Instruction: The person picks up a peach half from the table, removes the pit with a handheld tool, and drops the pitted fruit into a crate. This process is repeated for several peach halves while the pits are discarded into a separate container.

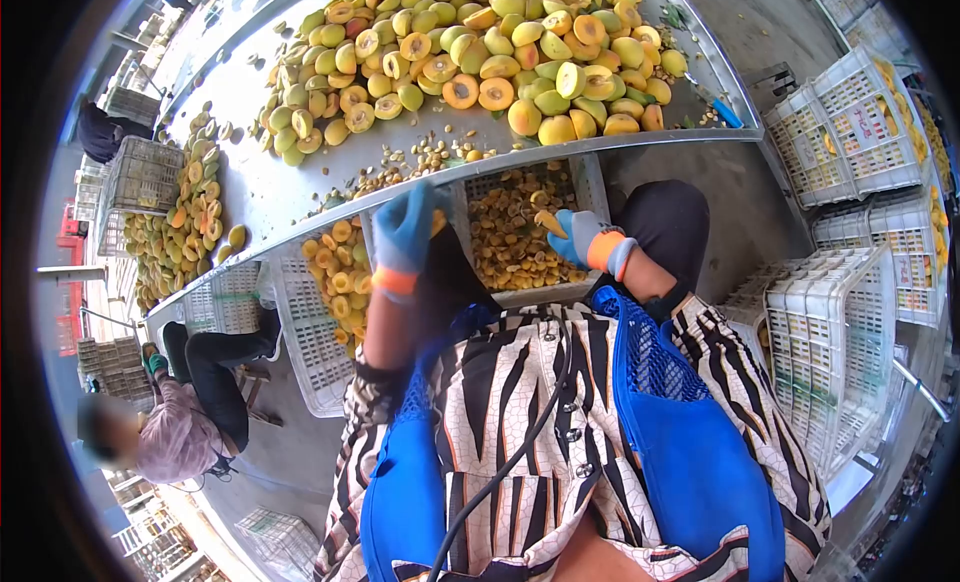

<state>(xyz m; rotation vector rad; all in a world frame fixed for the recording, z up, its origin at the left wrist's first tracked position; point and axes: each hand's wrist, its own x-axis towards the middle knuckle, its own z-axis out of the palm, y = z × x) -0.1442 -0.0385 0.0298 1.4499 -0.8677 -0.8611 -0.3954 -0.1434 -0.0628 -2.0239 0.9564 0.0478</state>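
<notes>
My left hand (pixel 402 230), in a blue glove with an orange cuff, is closed just below the table edge and slightly blurred. A bit of orange apricot (pixel 438 222) shows at its fingers. My right hand (pixel 583 236), gloved alike, pinches an apricot half (pixel 548 223) over a crate of apricot pieces (pixel 515 244) between my knees. Left of that stands a white crate (pixel 312 332) with apricot halves (pixel 340 272), partly hidden by my left arm. Above both hands, a heap of whole and halved apricots (pixel 440 52) lies on the metal table (pixel 225 197).
Loose pits (pixel 430 160) lie along the table's near edge. A blue-handled tool (pixel 727 114) rests at the right corner. White crates (pixel 835 132) stack on the right, with another crate (pixel 830 342) beside me. A person (pixel 190 422) sits at left near a second apricot pile (pixel 190 217).
</notes>
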